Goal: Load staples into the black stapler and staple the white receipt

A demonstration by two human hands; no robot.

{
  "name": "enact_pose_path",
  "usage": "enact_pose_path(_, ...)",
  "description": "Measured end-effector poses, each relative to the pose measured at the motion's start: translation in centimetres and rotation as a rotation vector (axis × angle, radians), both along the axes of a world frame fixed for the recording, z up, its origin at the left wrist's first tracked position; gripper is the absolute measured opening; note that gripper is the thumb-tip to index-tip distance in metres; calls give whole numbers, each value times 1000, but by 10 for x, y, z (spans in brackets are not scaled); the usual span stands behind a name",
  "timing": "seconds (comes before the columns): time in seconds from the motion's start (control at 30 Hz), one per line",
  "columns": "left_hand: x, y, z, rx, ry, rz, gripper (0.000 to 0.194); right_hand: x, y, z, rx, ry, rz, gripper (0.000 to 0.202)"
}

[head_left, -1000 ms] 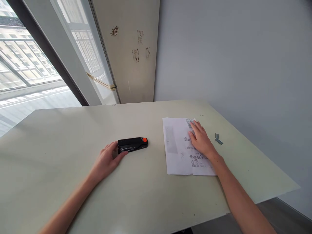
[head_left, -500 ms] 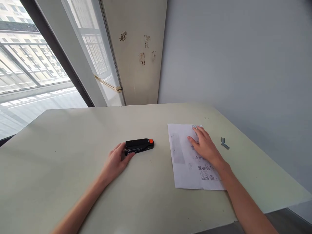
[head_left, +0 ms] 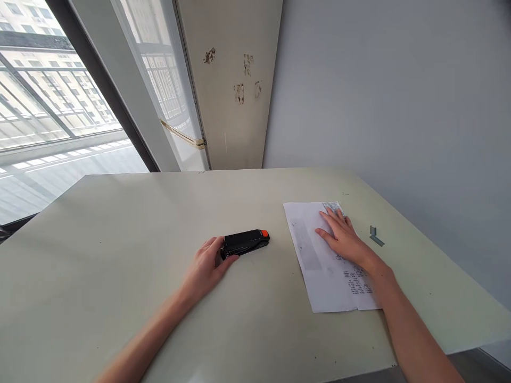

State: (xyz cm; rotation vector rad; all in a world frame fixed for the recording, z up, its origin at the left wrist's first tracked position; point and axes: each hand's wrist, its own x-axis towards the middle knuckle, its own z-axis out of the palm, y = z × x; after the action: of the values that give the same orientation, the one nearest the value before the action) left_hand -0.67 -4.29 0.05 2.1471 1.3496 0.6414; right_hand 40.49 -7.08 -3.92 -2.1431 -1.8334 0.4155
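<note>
A black stapler (head_left: pixel 244 243) with an orange tip lies on the pale table (head_left: pixel 131 239). My left hand (head_left: pixel 209 261) grips its near-left end, with the thumb along the lower side and the fingers behind. To the right, printed paper (head_left: pixel 323 287) rests on the tabletop, slightly turned; whether it is one sheet or several I cannot tell. My right hand (head_left: pixel 341 236) presses on its upper right part, fingers spread, covering some of the print. The stapler's orange end points at the paper's left edge, a short gap away.
Small grey strips (head_left: pixel 376 236) lie on the table right of the paper. A grey wall (head_left: pixel 379 90) runs along the table's right side. Behind the table stand a stained beige panel (head_left: pixel 231 127) and a glass window (head_left: pixel 51 101).
My left hand and the stapler have moved rightward, closer to the paper. The paper has turned a little under my right hand, its lower edge swinging right. The view has shifted slightly.
</note>
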Motion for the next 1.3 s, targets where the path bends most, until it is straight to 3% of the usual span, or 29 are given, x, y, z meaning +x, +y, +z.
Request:
enact_pose_path(0.17, 5, -5, -1, -27, 2, -57, 25, -27, -5, 20, 211, 132, 79, 58)
enact_pose_path(0.33, 7, -4, -3, -33, 10, -113, 25, -78, -17, 42, 262, 441, 270, 38)
enact_pose_path(0.47, 8, -2, -5, -45, 3, -165, 23, -102, -23, 42, 264, 547, 354, 31)
enact_pose_path(0.67, 9, -4, -2, -77, -25, -215, 23, -114, -26, 39, 209, 598, 356, 29)
enact_pose_path(0.73, 5, -3, 5, -135, -78, -239, 30, -117, -28, 39, 193, 598, 357, 28)
enact_pose_path(0.87, -15, 10, 23, -285, -285, -273, 65, -122, -30, 37, 202, 605, 343, 30)
enact_pose_path(0.97, -28, 20, 29, -294, -491, -101, 55, -124, -30, 35, 196, 611, 306, 31)
enact_pose_path(1.1, -31, 26, 22, -309, -627, 215, 40, -124, -30, 37, 135, 654, 280, 30)
enact_pose_path(1.3, -20, 28, 13, -376, -971, 353, 26, -121, -27, 42, -70, 832, 219, 35)
